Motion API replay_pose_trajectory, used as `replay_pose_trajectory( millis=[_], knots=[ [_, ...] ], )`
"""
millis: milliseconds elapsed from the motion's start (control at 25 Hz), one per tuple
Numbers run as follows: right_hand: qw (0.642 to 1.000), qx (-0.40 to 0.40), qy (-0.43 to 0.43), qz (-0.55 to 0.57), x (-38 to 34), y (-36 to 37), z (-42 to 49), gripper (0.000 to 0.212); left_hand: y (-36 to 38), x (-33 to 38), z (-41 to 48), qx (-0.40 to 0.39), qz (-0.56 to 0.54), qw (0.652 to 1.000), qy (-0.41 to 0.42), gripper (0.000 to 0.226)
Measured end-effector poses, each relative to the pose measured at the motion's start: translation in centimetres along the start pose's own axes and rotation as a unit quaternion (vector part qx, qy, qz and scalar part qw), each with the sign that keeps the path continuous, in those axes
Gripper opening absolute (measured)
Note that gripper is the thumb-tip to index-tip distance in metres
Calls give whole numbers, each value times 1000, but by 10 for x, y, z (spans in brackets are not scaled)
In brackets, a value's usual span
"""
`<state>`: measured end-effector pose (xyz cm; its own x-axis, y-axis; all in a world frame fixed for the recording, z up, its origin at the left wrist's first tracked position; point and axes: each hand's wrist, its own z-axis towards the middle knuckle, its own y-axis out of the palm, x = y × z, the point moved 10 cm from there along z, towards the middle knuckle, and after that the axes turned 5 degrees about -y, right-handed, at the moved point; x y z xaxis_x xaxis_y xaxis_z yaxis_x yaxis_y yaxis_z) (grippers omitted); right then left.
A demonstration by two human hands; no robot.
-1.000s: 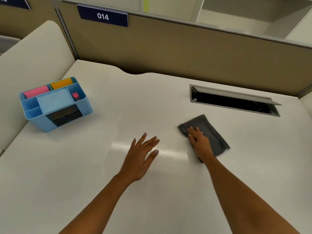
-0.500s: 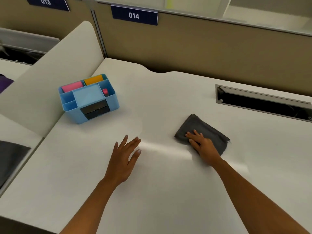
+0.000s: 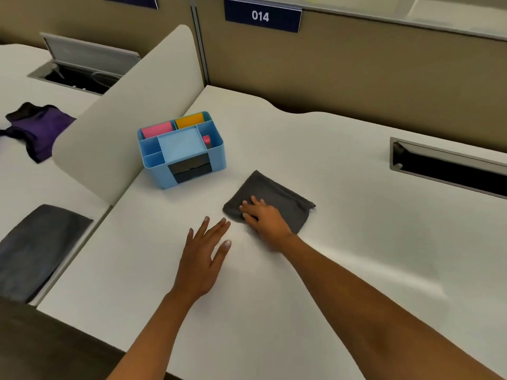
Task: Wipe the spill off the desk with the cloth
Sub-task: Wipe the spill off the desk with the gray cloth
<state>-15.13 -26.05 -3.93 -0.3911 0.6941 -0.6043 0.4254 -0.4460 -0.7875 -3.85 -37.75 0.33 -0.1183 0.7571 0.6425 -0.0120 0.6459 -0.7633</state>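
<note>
Cloth (image 3: pixel 270 197), dark grey and folded, lies flat on the white desk (image 3: pixel 343 242) near its middle, and the right hand (image 3: pixel 264 216) presses down on its near edge, palm flat and fingers spread over the fabric. The left hand (image 3: pixel 204 256) is just beside it to the left, apart from the cloth, fingers open and slightly splayed; whether it touches the desktop or hovers just above it I cannot tell. No wet patch can be made out on the pale surface. Beyond the left hand stands a blue desk organiser (image 3: pixel 182 150) with pink and orange blocks in its back compartments. A curved white divider (image 3: pixel 129 116) rises at its left. To the right, well apart from the cloth, a long cable slot (image 3: pixel 450 171) is set into the desktop. On the back panel hangs a sign reading 014 (image 3: pixel 262 16).
</note>
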Motion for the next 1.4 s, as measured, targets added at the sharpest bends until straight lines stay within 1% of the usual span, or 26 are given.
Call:
replay_pose_trajectory(
  millis=[80,200,280,320,400,480,560,640,680,720,800,920,1000,1080,1160,1240,1320,1400],
  knots=[
    [998,-23,-65,16,-23,27,-38,38,-3,1,0,13,-16,1000,8,53],
    [982,-89,-166,21,-32,48,-119,37,-8,-1,1,29,-29,999,13,58],
    [976,-95,-195,13,-13,40,-175,35,-6,-4,-1,28,-28,999,12,60],
    [979,-83,-187,6,5,27,-197,34,-4,-4,-1,24,-28,999,14,61],
    [992,-41,-120,-4,51,-10,-228,34,4,-2,-2,11,-30,999,19,61],
    [1000,16,-8,14,102,-50,-241,35,15,8,-1,-3,-38,999,32,56],
    [991,96,93,28,132,-78,-238,35,29,26,0,-23,-49,997,54,50],
    [977,153,150,19,128,-78,-223,33,48,51,1,-48,-59,993,87,47],
    [975,158,156,18,116,-66,-213,32,58,65,2,-61,-63,991,105,47],
    [978,146,145,22,99,-49,-204,33,65,78,4,-70,-67,988,121,46],
    [991,96,89,26,63,-8,-202,35,81,104,5,-83,-72,982,155,47],
    [999,35,-1,29,27,32,-249,36,101,131,2,-106,-76,974,184,50],
    [999,24,-19,25,31,34,-295,35,113,140,-4,-121,-75,970,200,50],
    [998,48,22,30,61,10,-334,34,123,146,-11,-133,-70,965,213,49],
    [987,100,111,64,107,-29,-364,32,131,152,-16,-144,-68,963,219,48],
    [958,174,202,105,156,-67,-386,34,139,161,-21,-152,-66,962,218,46],
    [920,246,276,131,195,-96,-390,33,149,175,-29,-162,-60,959,226,47],
    [898,273,322,124,211,-107,-372,31,161,190,-36,-175,-49,954,240,47]
  ],
)
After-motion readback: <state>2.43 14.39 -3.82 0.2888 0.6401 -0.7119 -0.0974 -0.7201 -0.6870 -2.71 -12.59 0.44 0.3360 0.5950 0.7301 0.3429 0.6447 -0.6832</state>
